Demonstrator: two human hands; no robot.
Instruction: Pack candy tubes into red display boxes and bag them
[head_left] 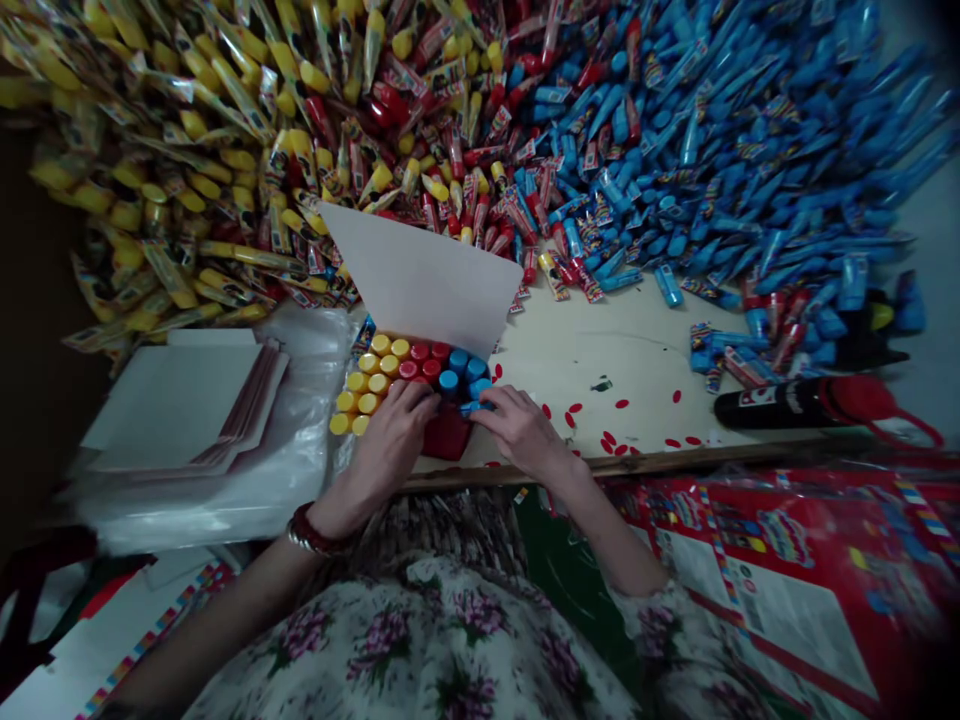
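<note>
Head view: an open box (431,285), its white flap raised, sits at the clock's centre, packed with yellow, red and blue caps (379,383). Toward four o'clock, the right hand (517,428) pinches a blue tube (475,407); at six, the left hand (396,432) curls over the caps, whether gripping one I cannot tell. Cards (176,400) lie at nine, a black bottle (772,403) at three.

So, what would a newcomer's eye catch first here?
Probably the huge heap of tubes across the back of the table, mostly yellow at left, blue at right. Then, near the middle, a raised white flap behind rows of yellow, red and blue caps, with the left hand and right hand at their near side.
</note>
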